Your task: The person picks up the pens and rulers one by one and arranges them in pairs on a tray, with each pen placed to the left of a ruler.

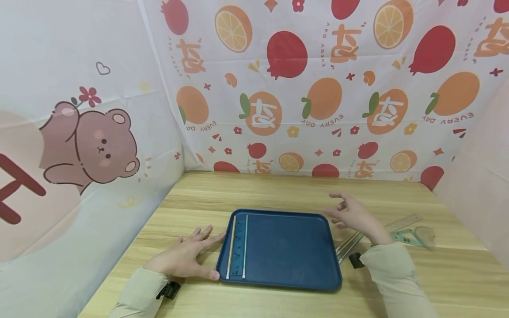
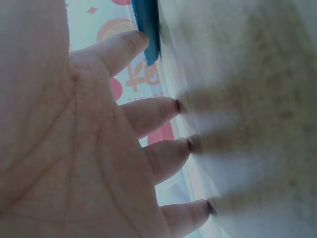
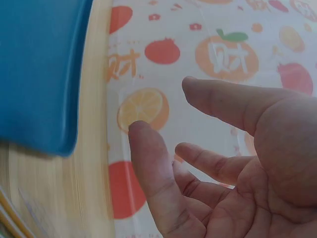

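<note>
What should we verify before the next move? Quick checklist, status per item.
1. Tray flat on the table: ok.
2. Left hand at the tray: ok, thumb and index finger at its left edge.
3. Right hand free: ok, holds nothing.
4. Stencil ruler between the yellow pencil and green pencil, inside the tray: ok.
5. Table right of tray clear: not ok, loose pencils and a green set square lie there.
6. Right forearm clear of the loose pencils: cannot tell, height above them isn't shown.
</note>
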`<state>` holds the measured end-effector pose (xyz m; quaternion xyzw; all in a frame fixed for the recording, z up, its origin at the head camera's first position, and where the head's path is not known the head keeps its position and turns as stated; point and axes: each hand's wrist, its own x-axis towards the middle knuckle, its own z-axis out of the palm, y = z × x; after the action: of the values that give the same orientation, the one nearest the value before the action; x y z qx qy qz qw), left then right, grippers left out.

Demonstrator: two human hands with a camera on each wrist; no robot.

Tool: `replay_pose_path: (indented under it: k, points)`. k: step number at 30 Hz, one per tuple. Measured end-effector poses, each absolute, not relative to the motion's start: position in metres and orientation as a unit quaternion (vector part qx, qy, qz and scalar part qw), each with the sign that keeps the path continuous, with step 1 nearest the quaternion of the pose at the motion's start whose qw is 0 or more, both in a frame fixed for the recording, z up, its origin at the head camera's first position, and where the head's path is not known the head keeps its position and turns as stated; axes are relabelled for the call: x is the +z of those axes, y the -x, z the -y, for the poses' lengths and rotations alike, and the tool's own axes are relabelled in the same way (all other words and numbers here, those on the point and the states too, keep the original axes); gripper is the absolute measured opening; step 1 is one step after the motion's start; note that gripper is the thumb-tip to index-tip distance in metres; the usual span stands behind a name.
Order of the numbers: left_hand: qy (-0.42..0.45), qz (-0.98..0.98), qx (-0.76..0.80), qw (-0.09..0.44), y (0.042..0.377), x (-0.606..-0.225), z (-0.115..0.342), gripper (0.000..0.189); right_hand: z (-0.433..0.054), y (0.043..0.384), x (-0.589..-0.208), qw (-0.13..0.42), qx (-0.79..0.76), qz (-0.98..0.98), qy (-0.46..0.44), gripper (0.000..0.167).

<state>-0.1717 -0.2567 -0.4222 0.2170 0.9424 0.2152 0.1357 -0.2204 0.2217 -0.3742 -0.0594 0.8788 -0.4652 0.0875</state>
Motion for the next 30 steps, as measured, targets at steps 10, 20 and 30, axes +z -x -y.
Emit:
replay_pose_path:
  k: [10, 20, 30]
  points:
    - [-0.219, -0.942, 0.216, 0.135, 0.172, -0.422, 0.256, 0.108, -0.250, 0.221, -0.371, 0.071, -0.456, -0.886, 0.053, 0.077]
    - [-0.219, -0.944, 0.209, 0.128, 0.174, -0.425, 0.257, 0.110, -0.268, 0.220, -0.368, 0.069, -0.456, -0.886, 0.052, 0.082]
    - [-0.220, -0.944, 0.209, 0.129, 0.174, -0.425, 0.257, 0.110, -0.291, 0.220, -0.373, 0.065, -0.432, -0.899, 0.040, 0.085]
